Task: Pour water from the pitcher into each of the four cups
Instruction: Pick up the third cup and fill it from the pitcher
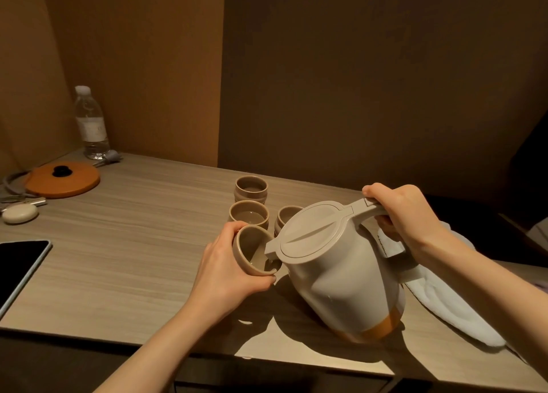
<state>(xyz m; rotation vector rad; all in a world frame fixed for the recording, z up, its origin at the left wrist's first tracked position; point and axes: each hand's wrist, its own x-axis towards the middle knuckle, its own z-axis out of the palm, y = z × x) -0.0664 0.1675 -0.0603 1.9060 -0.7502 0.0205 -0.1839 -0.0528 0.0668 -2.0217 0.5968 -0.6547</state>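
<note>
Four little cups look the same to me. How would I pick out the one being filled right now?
Start at the big white pitcher tilted over the table. Its spout points into one cup just to its left, and the left hand holds that cup. It alone is lifted and tilted; the other three stand upright behind it.

Beige, orange and pale wood grain under warm, dim light

The pitcher (341, 277) is cream-white with a beige lid and an orange band round its base; the four cups (251, 187) are matte beige-brown. The bench (133, 244) shows a pale, streaked wood-grain pattern. A round orange lid (63, 180) carries a black knob, the bottle (90, 122) is clear with a white cap, the cloth (453, 309) looks white, perhaps off-white, and the tablet (20, 266) is black.
</note>
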